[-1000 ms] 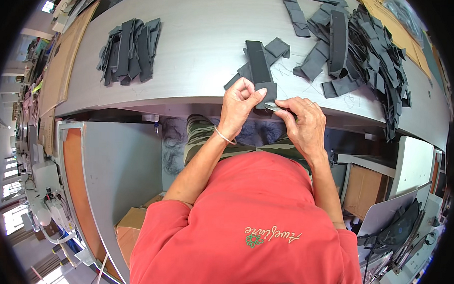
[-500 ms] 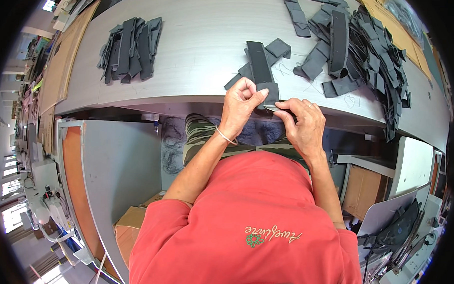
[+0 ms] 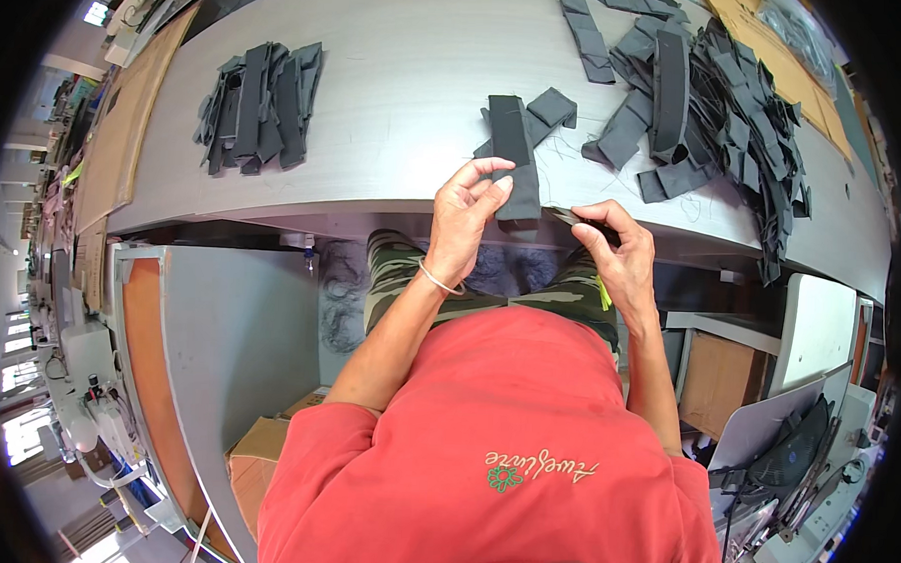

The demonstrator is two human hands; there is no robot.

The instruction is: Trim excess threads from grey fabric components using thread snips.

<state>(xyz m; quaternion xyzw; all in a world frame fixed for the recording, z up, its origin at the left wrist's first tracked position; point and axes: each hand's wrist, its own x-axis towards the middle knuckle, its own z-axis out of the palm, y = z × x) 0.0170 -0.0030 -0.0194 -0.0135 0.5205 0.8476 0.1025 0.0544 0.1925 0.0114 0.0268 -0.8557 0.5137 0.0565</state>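
My left hand (image 3: 461, 220) pinches the side of a dark grey fabric strip (image 3: 518, 197) between thumb and fingers. The strip's near end hangs just over the table's front edge; its far end rests on another grey strip (image 3: 553, 108) lying askew beneath. To the right, my right hand (image 3: 620, 256) is closed around small thread snips (image 3: 564, 215), mostly hidden in the palm. Their pointed metal tip faces the strip without touching it. Fine loose threads lie on the table close by.
A tangled heap of grey strips (image 3: 749, 123) covers the right side of the pale table (image 3: 407, 101), partly hanging over its edge. A neater pile of strips (image 3: 256, 106) lies at the left. Cardboard (image 3: 144, 112) lines the left edge. Below stands a grey cabinet (image 3: 241, 314).
My right hand has drawn back to the right, and the snips have come away from the strip. The strip's near end, folded up before, now lies straighter. My left hand has moved slightly lower.
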